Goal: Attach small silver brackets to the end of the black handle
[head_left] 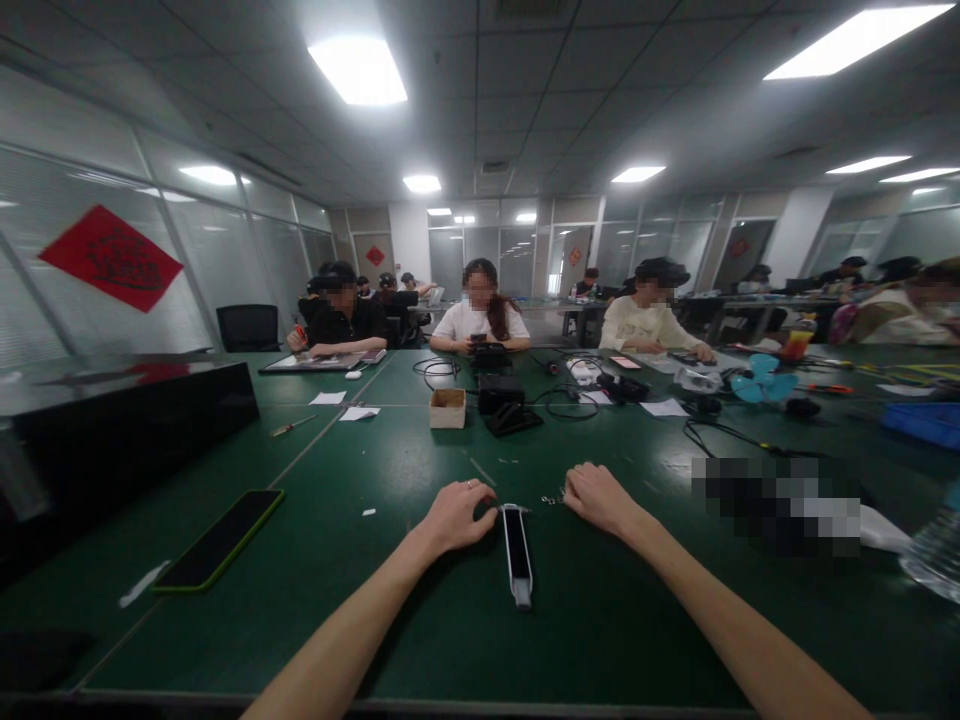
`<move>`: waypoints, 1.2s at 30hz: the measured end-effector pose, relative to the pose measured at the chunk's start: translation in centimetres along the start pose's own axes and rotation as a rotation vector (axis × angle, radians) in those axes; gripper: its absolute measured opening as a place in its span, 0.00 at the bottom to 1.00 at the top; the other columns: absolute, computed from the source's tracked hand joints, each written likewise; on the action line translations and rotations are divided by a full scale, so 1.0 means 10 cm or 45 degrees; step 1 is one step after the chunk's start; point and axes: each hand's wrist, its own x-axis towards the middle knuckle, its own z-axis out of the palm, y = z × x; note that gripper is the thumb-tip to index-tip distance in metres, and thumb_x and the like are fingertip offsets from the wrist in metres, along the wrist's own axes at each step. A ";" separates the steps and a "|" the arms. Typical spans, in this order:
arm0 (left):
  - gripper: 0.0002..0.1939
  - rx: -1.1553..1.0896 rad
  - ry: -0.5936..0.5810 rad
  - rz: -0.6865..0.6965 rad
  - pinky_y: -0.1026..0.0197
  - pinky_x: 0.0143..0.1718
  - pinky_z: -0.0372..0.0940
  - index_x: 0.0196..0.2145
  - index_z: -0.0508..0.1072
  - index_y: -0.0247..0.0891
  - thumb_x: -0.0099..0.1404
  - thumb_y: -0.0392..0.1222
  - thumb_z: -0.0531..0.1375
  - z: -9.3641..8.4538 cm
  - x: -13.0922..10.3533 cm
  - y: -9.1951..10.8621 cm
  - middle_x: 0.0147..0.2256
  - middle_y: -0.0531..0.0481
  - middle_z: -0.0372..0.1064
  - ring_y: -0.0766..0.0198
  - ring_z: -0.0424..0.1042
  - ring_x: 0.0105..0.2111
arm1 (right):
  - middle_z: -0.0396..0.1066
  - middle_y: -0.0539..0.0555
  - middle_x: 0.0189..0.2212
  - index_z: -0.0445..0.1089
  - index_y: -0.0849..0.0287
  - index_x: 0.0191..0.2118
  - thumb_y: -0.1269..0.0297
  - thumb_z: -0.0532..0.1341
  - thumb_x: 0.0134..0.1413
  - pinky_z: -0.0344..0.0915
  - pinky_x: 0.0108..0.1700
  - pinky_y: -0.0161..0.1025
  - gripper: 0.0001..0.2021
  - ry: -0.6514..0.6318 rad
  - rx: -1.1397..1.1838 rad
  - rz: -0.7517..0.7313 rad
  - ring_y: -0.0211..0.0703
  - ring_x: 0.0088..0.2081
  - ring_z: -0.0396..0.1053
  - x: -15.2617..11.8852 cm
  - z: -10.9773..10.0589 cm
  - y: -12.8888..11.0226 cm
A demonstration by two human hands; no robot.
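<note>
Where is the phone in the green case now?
In the head view, the phone lies on the green table at the left, well left of the left hand, with a white strip by its near end.

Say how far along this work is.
Done: slim device laid dark face up; nothing else looks finished. In hand: right hand seems to grip a small metal chain; left hand by device's far end. Remaining: chain and device look apart; whether they should join, can't tell.

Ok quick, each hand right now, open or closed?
Left hand: curled by the device's top; can't tell if it grips anything.
Right hand: closed at the chain's end; grip unclear.
</note>
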 end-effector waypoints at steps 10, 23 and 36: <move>0.09 0.043 0.191 0.192 0.61 0.38 0.60 0.41 0.68 0.38 0.64 0.43 0.58 0.16 0.04 0.08 0.37 0.49 0.69 0.63 0.68 0.37 | 0.66 0.52 0.32 0.67 0.61 0.35 0.63 0.52 0.59 0.61 0.34 0.35 0.09 0.124 0.804 -0.195 0.38 0.32 0.63 -0.09 0.02 -0.59; 0.09 0.130 0.177 0.327 0.61 0.38 0.59 0.40 0.71 0.39 0.68 0.43 0.53 0.20 0.04 0.07 0.37 0.49 0.71 0.64 0.70 0.36 | 0.68 0.51 0.30 0.68 0.61 0.33 0.62 0.53 0.58 0.60 0.31 0.34 0.10 0.075 0.961 -0.149 0.37 0.30 0.63 -0.13 0.01 -0.76; 0.07 0.063 0.090 0.054 0.64 0.37 0.62 0.36 0.70 0.37 0.59 0.34 0.57 0.06 0.05 -0.04 0.34 0.51 0.71 0.64 0.70 0.34 | 0.66 0.50 0.26 0.69 0.61 0.34 0.62 0.53 0.58 0.59 0.31 0.34 0.10 0.109 0.680 -0.156 0.37 0.27 0.62 -0.10 -0.03 -0.54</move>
